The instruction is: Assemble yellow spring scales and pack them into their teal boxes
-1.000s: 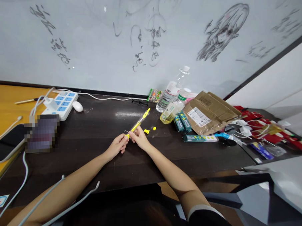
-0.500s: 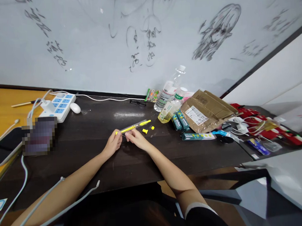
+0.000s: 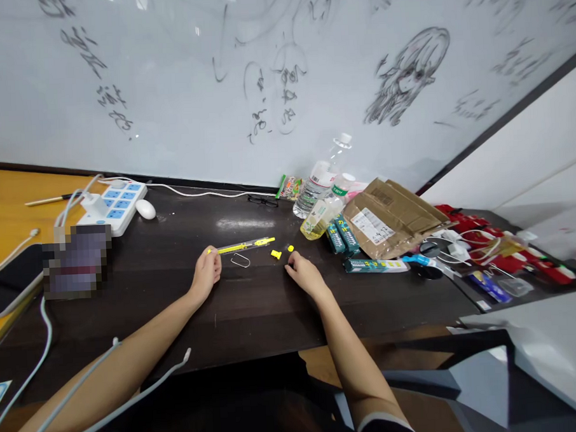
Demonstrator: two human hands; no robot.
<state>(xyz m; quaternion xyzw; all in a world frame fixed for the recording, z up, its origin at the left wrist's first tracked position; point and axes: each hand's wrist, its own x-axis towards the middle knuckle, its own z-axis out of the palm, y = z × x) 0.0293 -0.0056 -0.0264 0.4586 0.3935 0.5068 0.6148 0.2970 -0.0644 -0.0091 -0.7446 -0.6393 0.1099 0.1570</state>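
My left hand [image 3: 207,274] pinches the left end of a slim clear tube with yellow parts inside [image 3: 244,246], which slants slightly up to the right. Below the tube, a thin bent wire loop [image 3: 241,261] lies on the dark table. Two small yellow pieces rest to the right: a blocky one [image 3: 276,255] and a rounder one [image 3: 290,248]. My right hand [image 3: 302,271] is just below the rounder piece, fingers bent together; whether anything is between its fingertips is hidden.
On the dark table [image 3: 254,313], bottles [image 3: 319,218], green boxes [image 3: 349,235] and a cardboard parcel [image 3: 388,218] stand to the right. A power strip [image 3: 118,207], white mouse [image 3: 145,209] and phone [image 3: 14,279] are at the left. Cables cross the lower left.
My right hand has left the tube and moved right to the small yellow pieces. The wire loop now shows on the table. My left hand still holds the tube.
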